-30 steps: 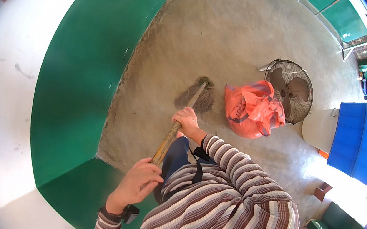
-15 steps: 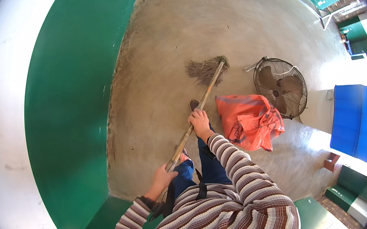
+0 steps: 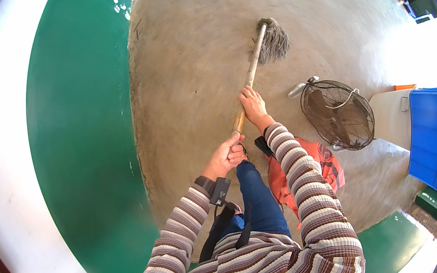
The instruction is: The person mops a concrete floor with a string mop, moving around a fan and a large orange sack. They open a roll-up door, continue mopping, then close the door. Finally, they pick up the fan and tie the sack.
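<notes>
**Broom at full reach, fan and bag close by**

Risks first. The broom [image 3: 250, 69] is pushed far out, its bristle head [image 3: 275, 40] on the concrete floor [image 3: 182, 77] well ahead of the person. A round wire fan [image 3: 338, 114] lies flat on the floor just right of the handle line, with a pale bottle-like thing [image 3: 298, 89] beside its near-left rim; a sideways sweep to the right would likely hit either, knock the bottle rolling or snag bristles in the fan grille. An orange bag [image 3: 312, 172] sits near the person's right leg, partly hidden by the sleeve; a pull-back stroke could catch it or drag dust onto it. The body looks stretched forward, so footing could slip if the head sticks on rough concrete. The green wall [image 3: 78, 119] curves along the left, well apart from the broom. Blue bins [image 3: 431, 135] stand far right, out of reach.

Hand pose. Right hand [image 3: 253, 105] is farther up the handle, closed round the wood, arm nearly straight, striped sleeve running back to the shoulder. Left hand [image 3: 225, 156] grips the near end of the handle, fingers wrapped, wrist bent, a dark watch-like band [image 3: 213, 188] on the wrist. Both hands are shut on the handle, near each other, left below right. Handle runs almost straight away from the person, tilted slightly right at the far end.
</notes>
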Tool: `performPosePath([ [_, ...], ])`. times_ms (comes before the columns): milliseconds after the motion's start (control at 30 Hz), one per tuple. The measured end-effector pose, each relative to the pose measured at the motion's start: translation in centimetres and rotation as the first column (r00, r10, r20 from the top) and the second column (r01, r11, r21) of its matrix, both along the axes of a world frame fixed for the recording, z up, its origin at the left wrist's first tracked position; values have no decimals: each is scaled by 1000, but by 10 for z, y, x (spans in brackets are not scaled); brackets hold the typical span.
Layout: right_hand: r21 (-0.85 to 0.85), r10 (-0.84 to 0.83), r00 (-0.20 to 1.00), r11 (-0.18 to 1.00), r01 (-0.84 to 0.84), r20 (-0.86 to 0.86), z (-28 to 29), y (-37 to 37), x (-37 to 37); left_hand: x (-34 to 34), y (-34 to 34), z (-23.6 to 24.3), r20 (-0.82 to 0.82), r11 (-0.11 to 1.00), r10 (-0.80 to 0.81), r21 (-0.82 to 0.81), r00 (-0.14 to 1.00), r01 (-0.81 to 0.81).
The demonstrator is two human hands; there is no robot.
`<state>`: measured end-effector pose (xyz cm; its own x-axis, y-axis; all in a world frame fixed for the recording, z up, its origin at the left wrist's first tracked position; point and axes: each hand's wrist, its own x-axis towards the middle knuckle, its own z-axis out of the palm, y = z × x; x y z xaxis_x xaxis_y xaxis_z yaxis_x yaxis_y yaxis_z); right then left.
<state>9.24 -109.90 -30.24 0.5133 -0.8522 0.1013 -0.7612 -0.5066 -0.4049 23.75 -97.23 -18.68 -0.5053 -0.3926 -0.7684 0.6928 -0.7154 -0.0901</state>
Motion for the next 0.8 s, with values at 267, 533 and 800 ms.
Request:
performPosePath([
  [267, 170, 259, 964, 949, -266, 62, 36, 18, 89, 102, 30, 108, 175, 995, -82, 65, 981, 72],
  [533, 171, 243, 849, 918, -357, 470, 121, 39, 207, 183, 60, 206, 729, 901, 368, -434, 577, -27],
  [800, 150, 93, 812, 965, -216, 576, 127, -57, 214, 251, -96, 123, 456, 470, 748, -877, 482, 100],
])
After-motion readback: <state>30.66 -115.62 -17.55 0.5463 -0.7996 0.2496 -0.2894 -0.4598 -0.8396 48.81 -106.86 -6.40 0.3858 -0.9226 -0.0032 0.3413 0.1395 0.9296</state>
